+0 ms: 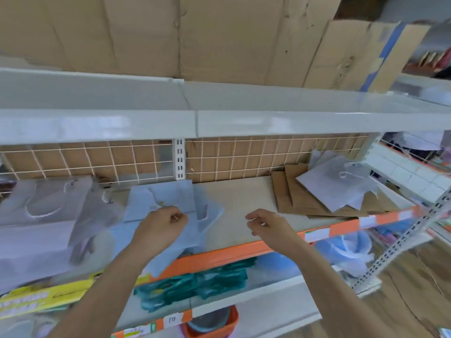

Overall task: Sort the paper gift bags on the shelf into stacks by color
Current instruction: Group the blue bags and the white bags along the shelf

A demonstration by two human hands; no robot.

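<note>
Brown bags [300,191] w/ white bags [334,181] atop, far right.

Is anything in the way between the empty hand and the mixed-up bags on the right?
Nothing visible is. Only bare shelf lies between the right hand and the mixed pile of brown and white bags. The left hand is over the blue bags.

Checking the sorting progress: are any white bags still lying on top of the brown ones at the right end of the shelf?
Yes, white bags lie across the brown bags at the shelf's right end.
</note>
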